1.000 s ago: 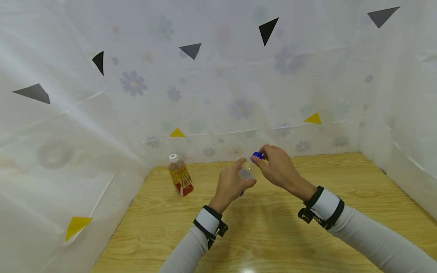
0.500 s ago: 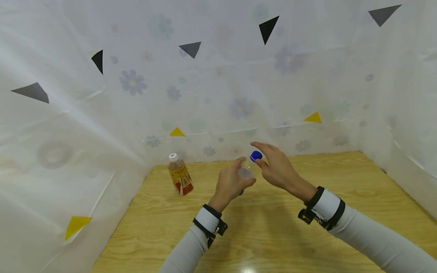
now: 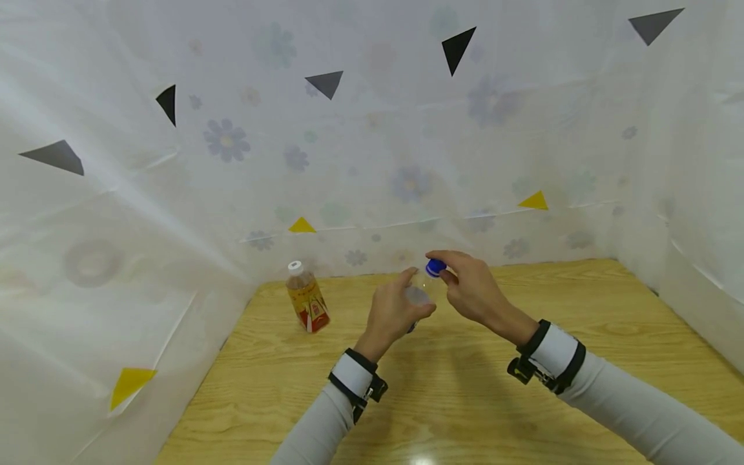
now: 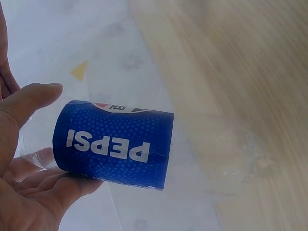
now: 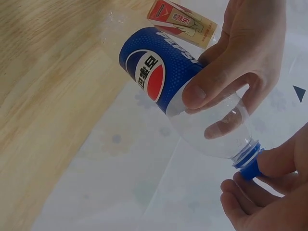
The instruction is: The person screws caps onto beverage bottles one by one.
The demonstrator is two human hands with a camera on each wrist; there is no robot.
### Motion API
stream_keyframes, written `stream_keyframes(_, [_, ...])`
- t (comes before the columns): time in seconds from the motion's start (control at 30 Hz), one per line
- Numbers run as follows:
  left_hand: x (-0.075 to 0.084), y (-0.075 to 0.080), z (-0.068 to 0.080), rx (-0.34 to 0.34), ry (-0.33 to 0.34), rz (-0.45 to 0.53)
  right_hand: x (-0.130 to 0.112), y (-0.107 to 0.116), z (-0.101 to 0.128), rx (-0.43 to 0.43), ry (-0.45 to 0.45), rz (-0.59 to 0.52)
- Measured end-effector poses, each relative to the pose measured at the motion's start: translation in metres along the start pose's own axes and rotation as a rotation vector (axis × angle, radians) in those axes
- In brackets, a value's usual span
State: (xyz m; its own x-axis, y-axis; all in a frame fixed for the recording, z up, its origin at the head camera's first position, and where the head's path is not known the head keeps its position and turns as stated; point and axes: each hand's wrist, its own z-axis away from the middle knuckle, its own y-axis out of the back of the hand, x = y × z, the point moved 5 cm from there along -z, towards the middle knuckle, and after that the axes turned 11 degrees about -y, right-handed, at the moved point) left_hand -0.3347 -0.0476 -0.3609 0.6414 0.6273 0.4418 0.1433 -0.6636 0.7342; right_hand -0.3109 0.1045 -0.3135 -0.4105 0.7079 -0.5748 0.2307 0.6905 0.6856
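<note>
A clear plastic Pepsi bottle [image 5: 156, 72] with a blue label [image 4: 113, 147] looks empty. My left hand [image 3: 391, 315] grips it around its upper part, thumb on one side and fingers on the other. At the bottle's mouth sits a blue cap [image 3: 435, 268], on the neck in the right wrist view. My right hand [image 3: 475, 289] pinches this cap [image 5: 251, 168] between thumb and fingers. In the head view the left hand hides most of the bottle, which leans with its neck up and to the right.
A second bottle [image 3: 308, 300] with a white cap and a yellow and red label stands at the back left of the wooden table [image 3: 442, 400]. Behind it hangs a pale flowered sheet [image 3: 372, 148] bearing black, grey and yellow triangles.
My right fingers pinched the cap, spread away from it half a second ago, and now close on it again. The left hand and bottle have stayed nearly still.
</note>
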Motion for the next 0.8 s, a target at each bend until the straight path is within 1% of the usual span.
stream_keyframes(0.17, [-0.001, -0.001, -0.001, -0.002, 0.011, 0.002, 0.002, 0.001, 0.0, 0.027, -0.043, -0.003])
stream_keyframes(0.3, [-0.001, -0.002, 0.0, -0.005, 0.022, 0.017, 0.004, 0.002, 0.0, 0.058, -0.053, -0.001])
stream_keyframes(0.43, [0.0, -0.002, 0.001, -0.001, 0.016, 0.017, 0.007, 0.001, 0.001, 0.075, -0.066, -0.015])
stream_keyframes(0.7, [0.0, -0.004, 0.0, 0.0, 0.003, 0.008, 0.011, 0.002, -0.001, 0.089, -0.082, -0.023])
stream_keyframes(0.8, [0.0, -0.004, -0.001, -0.002, -0.003, 0.001, 0.011, 0.002, 0.0, 0.072, -0.102, -0.017])
